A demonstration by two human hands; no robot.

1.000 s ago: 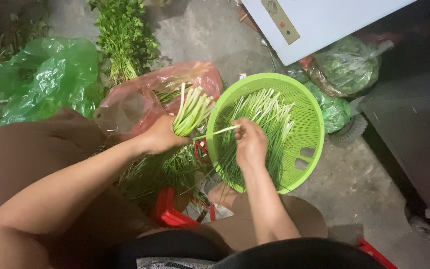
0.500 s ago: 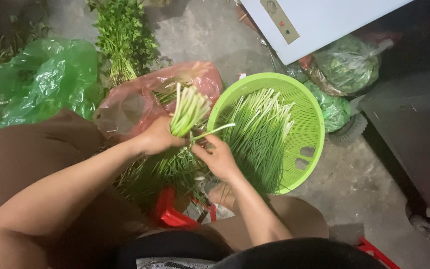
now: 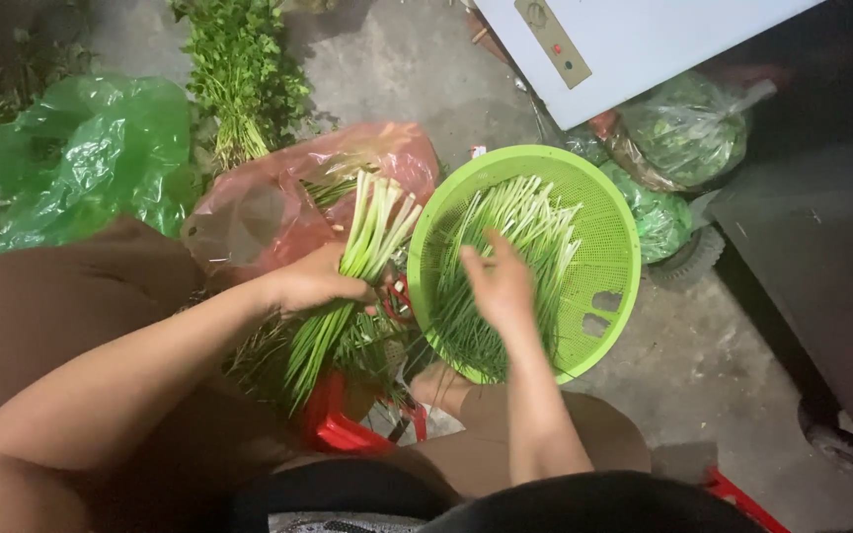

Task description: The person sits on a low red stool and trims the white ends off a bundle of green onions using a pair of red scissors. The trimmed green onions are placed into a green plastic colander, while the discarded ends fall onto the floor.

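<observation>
Green stalks (image 3: 352,286) gripped in left hand (image 3: 313,281), right hand (image 3: 498,286) fingers spread over green basket (image 3: 614,237), red bag (image 3: 278,202) behind

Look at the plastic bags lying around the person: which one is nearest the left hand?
The red plastic bag, right behind the left hand gripping the stalk bunch. The green bag lies farther away.

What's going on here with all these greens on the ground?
A person is sorting long green stalks. The left hand grips a bunch of stalks over a red plastic bag. The right hand is open over a round green basket, which already holds a layer of loose stalks. A leafy bundle and a green plastic bag lie on the concrete floor nearby, with more bagged greens beside a white appliance.
</observation>
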